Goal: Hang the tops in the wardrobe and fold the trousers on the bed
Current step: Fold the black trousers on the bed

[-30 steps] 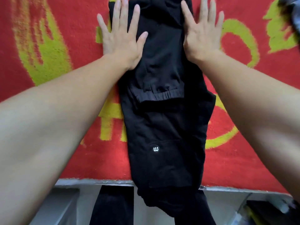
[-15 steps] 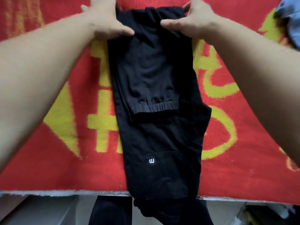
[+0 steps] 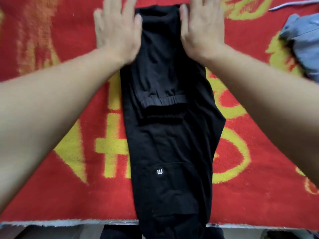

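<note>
So the trousers [image 3: 169,144] lie lengthways down the middle of the bed, on a red blanket [image 3: 51,40] with big yellow characters; the legs are folded back once, so the cuff [image 3: 164,100] sits on top partway down; the near end spills over the bed edge [image 3: 69,223]; there's a small round badge [image 3: 160,171] on the lower part.

Left hand [image 3: 119,31] and right hand [image 3: 202,30] are both flat, fingers straight, palms down on either side of the far fold, partly on cloth and partly on blanket; neither has hold of anything, they're just pressing; the left one is blurred, so I can't tell exact finger placement.

Handling-wise I'd guess soft, light, floppy cotton; no stiffness, so it'll sag wherever it isn't supported, and the layers can slide over each other; not fragile, and probably not slippery on that fuzzy pile. Best place to grab, I reckon, is the two corners of the far fold, pinching all layers together; or lift the hanging end up onto the bed first.

The blanket looks plush and grippy, fine for smoothing; a crumpled blue garment [image 3: 303,42] lies off to the right, well apart; below the bed edge there's dark stuff I can't make out.
</note>
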`<act>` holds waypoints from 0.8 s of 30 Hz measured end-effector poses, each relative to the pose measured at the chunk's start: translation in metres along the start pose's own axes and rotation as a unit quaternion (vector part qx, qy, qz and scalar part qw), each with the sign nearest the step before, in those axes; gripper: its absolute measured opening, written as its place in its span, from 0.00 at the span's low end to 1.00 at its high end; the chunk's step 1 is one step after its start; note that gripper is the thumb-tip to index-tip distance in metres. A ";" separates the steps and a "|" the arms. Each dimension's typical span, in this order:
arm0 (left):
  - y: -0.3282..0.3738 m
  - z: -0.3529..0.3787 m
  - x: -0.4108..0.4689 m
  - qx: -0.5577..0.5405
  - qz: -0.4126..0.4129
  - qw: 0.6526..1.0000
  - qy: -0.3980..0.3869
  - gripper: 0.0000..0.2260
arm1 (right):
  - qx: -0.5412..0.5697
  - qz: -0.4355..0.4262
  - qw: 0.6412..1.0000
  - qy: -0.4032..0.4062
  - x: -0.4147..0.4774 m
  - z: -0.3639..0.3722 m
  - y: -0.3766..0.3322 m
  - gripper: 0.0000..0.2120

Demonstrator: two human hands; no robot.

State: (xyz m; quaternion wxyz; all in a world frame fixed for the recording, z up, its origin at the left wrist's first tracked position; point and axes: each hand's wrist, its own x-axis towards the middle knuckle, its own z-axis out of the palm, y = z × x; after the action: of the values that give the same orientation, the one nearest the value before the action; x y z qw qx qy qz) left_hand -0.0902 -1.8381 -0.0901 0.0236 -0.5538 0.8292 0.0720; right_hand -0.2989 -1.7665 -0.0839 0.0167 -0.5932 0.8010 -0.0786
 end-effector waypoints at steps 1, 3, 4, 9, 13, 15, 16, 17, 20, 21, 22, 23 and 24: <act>0.022 0.003 -0.013 -0.002 0.032 0.999 -0.018 0.26 | 0.012 -0.037 0.999 0.002 -0.014 0.004 -0.002 0.28; 0.027 0.025 -0.025 0.028 0.062 0.995 -0.074 0.28 | -0.036 -0.121 0.989 -0.082 -0.029 0.017 0.002 0.31; 0.018 0.032 -0.018 0.036 0.069 0.995 -0.067 0.29 | -0.065 -0.136 0.981 -0.125 -0.028 0.024 0.008 0.33; 0.005 0.047 0.002 0.050 0.093 0.991 -0.085 0.30 | -0.063 -0.115 0.972 -0.194 -0.008 0.046 0.022 0.37; -0.003 0.026 0.019 -0.038 0.084 0.987 -0.129 0.34 | 0.077 -0.054 0.979 -0.181 0.016 0.021 0.025 0.45; -0.007 0.015 0.027 -0.091 0.062 0.988 -0.106 0.37 | 0.171 0.017 0.975 -0.138 0.034 0.011 0.026 0.49; -0.007 0.012 0.031 -0.094 0.057 0.989 -0.100 0.38 | 0.174 0.031 0.973 -0.150 0.042 0.009 0.026 0.50; -0.006 0.009 0.036 -0.080 0.056 0.990 -0.103 0.37 | 0.154 0.029 0.970 -0.185 0.048 0.007 0.027 0.49; 0.005 -0.004 0.044 -0.044 0.035 0.991 -0.118 0.28 | 0.126 0.042 0.950 -0.281 0.058 -0.002 0.026 0.45; 0.009 -0.009 0.045 -0.051 0.029 0.992 -0.113 0.23 | 0.134 0.052 0.945 -0.292 0.059 -0.006 0.025 0.44; 0.013 -0.014 0.043 -0.056 0.025 0.993 -0.105 0.18 | 0.139 0.053 0.945 -0.291 0.059 -0.011 0.024 0.43; 0.017 -0.020 0.039 -0.055 0.023 0.994 -0.089 0.15 | 0.140 0.046 0.949 -0.278 0.057 -0.017 0.024 0.42; 0.020 -0.027 0.032 -0.054 0.023 0.996 -0.066 0.13 | 0.142 0.034 0.955 -0.257 0.054 -0.025 0.023 0.39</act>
State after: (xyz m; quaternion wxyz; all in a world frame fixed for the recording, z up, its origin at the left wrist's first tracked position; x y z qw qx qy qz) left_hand -0.1196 -1.8643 -0.0654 0.0464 -0.5289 0.8334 0.1532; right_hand -0.3396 -1.8087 -0.0590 0.3088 -0.5573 0.7699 -0.0358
